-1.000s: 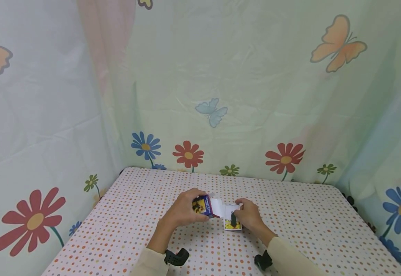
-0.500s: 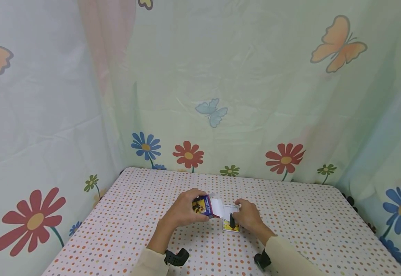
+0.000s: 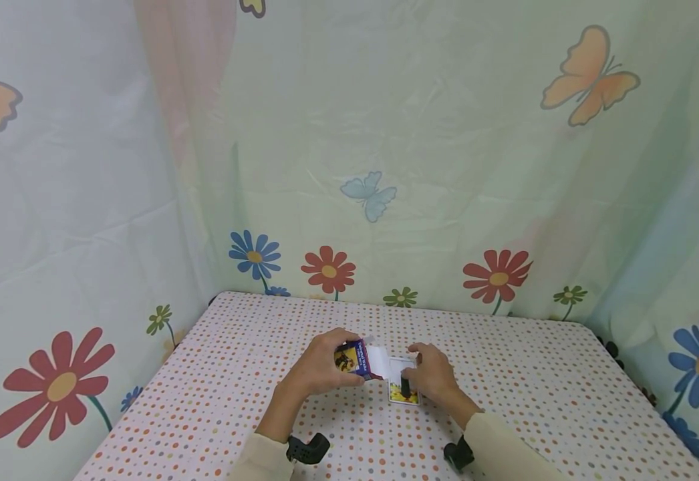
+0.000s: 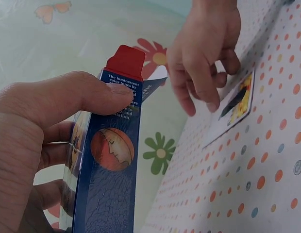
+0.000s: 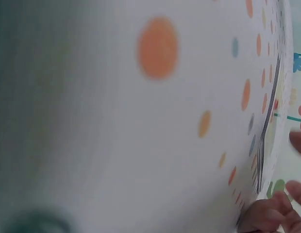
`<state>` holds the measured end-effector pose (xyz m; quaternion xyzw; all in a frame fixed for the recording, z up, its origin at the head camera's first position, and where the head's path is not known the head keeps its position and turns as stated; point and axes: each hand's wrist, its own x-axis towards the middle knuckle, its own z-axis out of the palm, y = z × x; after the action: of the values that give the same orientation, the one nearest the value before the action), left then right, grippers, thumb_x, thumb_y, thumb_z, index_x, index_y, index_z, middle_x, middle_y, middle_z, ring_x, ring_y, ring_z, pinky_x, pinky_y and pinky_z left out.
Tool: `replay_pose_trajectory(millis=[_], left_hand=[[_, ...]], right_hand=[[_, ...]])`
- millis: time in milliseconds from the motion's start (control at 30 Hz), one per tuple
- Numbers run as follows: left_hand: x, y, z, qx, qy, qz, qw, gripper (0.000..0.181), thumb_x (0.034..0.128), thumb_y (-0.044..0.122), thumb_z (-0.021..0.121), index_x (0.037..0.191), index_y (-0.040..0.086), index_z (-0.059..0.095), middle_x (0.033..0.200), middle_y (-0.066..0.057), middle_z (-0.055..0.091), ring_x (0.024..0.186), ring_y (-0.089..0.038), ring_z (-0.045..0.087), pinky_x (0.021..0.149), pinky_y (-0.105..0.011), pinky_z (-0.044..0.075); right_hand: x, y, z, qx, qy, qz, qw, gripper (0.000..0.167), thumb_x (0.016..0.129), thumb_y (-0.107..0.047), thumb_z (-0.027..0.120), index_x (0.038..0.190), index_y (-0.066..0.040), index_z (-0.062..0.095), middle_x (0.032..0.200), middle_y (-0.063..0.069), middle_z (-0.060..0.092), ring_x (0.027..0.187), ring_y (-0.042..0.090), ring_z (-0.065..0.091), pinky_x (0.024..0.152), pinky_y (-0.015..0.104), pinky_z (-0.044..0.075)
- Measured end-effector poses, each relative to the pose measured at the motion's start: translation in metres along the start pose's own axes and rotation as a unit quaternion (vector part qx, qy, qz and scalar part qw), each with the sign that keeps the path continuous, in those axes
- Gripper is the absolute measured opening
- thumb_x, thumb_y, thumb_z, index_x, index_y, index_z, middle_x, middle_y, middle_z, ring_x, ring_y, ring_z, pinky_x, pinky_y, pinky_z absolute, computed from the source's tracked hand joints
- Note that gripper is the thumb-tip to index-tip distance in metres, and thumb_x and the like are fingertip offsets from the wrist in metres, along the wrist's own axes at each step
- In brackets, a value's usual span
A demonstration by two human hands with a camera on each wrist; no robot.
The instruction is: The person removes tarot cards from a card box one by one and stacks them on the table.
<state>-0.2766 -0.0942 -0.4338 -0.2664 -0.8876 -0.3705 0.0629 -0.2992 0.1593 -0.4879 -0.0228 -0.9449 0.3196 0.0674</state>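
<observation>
Picture card (image 3: 399, 389), beneath right hand (image 3: 432, 374) with parted fingers, now lies slightly nearer the box (image 3: 355, 359) gripped by left hand (image 3: 319, 364).

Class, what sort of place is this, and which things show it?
Probably an indoor recording booth: flowered curtain on three sides, a polka-dot tabletop, and a black device on each wrist.

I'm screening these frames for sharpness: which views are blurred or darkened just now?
Right wrist: near polka-dot tablecloth out of focus, darkening toward the upper left; left wrist: printing on the blue card box partly legible; head: fairly sharp overall.
</observation>
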Motion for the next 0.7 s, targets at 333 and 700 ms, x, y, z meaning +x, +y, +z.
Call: replay_pose_trajectory(millis=[333, 700], left_hand=[[0.000, 0.000, -0.001, -0.004, 0.002, -0.001, 1.0000, 0.069, 0.0730, 0.039, 0.090, 0.134, 0.022, 0.062, 0.127, 0.005, 0.064, 0.110, -0.017, 0.058, 0.092, -0.038, 0.053], [0.000, -0.001, -0.001, -0.004, 0.007, 0.009, 0.9999, 0.066, 0.0730, 0.036, 0.090, 0.131, 0.022, 0.063, 0.124, 0.008, 0.064, 0.108, -0.013, 0.059, 0.090, -0.035, 0.053]], right_hand=[[-0.001, -0.009, -0.007, -0.009, -0.071, -0.029, 0.9970, 0.090, 0.062, -0.021, 0.097, 0.142, -0.012, 0.056, 0.148, 0.018, 0.048, 0.132, 0.044, 0.043, 0.101, 0.066, 0.041], [0.005, -0.010, -0.009, -0.064, -0.150, -0.049, 0.9855, 0.102, 0.049, -0.022, 0.102, 0.141, -0.014, 0.058, 0.147, 0.016, 0.049, 0.128, 0.039, 0.044, 0.102, 0.063, 0.043]])
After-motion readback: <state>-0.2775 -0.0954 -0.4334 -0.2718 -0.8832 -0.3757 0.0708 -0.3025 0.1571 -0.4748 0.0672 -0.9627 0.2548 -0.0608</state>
